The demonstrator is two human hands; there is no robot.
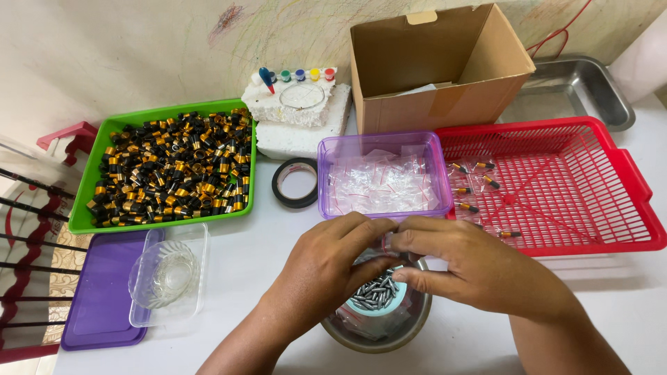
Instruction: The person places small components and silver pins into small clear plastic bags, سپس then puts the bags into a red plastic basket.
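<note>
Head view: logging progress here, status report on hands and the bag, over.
Left hand and right hand pinch a small clear bag together. Metal bowl of grey pins directly below. Nothing in the way.

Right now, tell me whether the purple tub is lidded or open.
Open. The purple tub shows its small clear bags from above, and a flat purple lid lies apart, near the table's left edge.

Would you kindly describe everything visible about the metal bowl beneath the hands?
The metal bowl is round, dull grey steel, sitting upright on the white table at the near edge. Inside lies a small teal dish heaped with little grey metal pins, with clear plastic bags tucked around it. The left hand and right hand hover over its rim, hiding much of it.
</note>
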